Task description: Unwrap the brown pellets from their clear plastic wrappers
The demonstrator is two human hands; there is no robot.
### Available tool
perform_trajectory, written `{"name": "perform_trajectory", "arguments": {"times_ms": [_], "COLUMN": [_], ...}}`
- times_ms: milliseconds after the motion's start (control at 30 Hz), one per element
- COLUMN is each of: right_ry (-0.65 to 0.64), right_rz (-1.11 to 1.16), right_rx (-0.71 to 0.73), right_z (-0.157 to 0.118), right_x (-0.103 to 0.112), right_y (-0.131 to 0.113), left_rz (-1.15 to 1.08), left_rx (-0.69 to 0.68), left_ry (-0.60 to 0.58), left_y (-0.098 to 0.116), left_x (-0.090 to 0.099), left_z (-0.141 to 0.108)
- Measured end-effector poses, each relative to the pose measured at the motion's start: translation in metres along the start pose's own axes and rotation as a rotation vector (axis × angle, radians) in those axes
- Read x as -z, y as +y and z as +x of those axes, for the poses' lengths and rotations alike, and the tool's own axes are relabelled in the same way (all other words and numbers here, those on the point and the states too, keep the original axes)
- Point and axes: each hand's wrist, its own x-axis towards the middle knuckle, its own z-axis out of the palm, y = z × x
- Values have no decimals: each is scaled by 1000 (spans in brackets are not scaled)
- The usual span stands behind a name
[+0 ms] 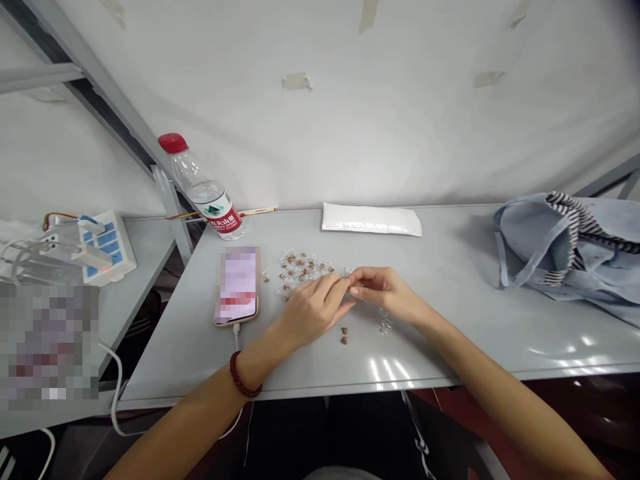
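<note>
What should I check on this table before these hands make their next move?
1. Hands close together: ok, the left hand and right hand come together over the table.
2. What they pinch: cannot tell, it is hidden.
3. Brown pieces all gathered: not ok, two brown pieces lie apart from the pile.
4. Phone clear of both hands: ok, it lies left of the pile.
5. Bottle capped: ok, red cap on.
</note>
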Motion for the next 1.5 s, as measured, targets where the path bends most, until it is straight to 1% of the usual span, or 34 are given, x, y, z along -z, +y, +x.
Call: {"name": "perform_trajectory", "arguments": {"times_ms": [67,100,200,267,300,367,467,567,633,700,733,800,867,967,1000,1100,1167,1267,1367,1500], "right_ry": [16,24,-12,-60,-63,-22,83,168,146,72,42,38,-2,-130,-140,-108,-113,-115,-113,-95], "right_rz": [33,31,-3,-42,-63,-109,-197,-369,-538,-688,-741,-808,-848,-872,-893,-988,-1009,-1012,-1032,-1043], "right_rx": [-28,-38,-67,-80,-80,-74,-81,-106,-116,-120,-127,-141,-164,-198,-190,-105,-65,-23,12,91], "right_z": [1,2,2,2,2,0,-2,-4,-7,-11,-14,-19,-24,-29,-30,-30,-29,-26,-24,-20], "right_x": [-4,-6,-9,-7,-4,5,22,36,42,46,49,53,57,58,56,50,45,38,31,24], "right_y": [1,1,-1,-3,-4,-5,-7,-7,-8,-11,-13,-17,-18,-14,-11,-3,1,0,-3,-2], "left_rz": [36,45,30,3,-10,-36,-69,-60,-51,-67,-63,-62,-130,-312,-374,-479,-489,-497,-545,-611], "left_rx": [-29,-37,-17,27,49,92,160,241,280,277,276,304,322,370,370,288,260,301,323,264], "left_ry": [64,77,39,-4,-18,-37,-87,-115,-121,-137,-135,-136,-150,-267,-326,-503,-560,-582,-640,-736], "left_y": [-1,-2,-5,-8,-10,-15,-25,-35,-40,-43,-44,-44,-40,-27,-22,-5,2,4,1,-4], "left_x": [-1,-1,-3,-4,-4,-3,-4,-7,-8,-8,-7,-4,2,12,15,18,17,15,17,18], "left_z": [3,3,2,0,-2,-4,-6,-9,-10,-10,-9,-7,-4,0,1,5,6,5,4,3]}}
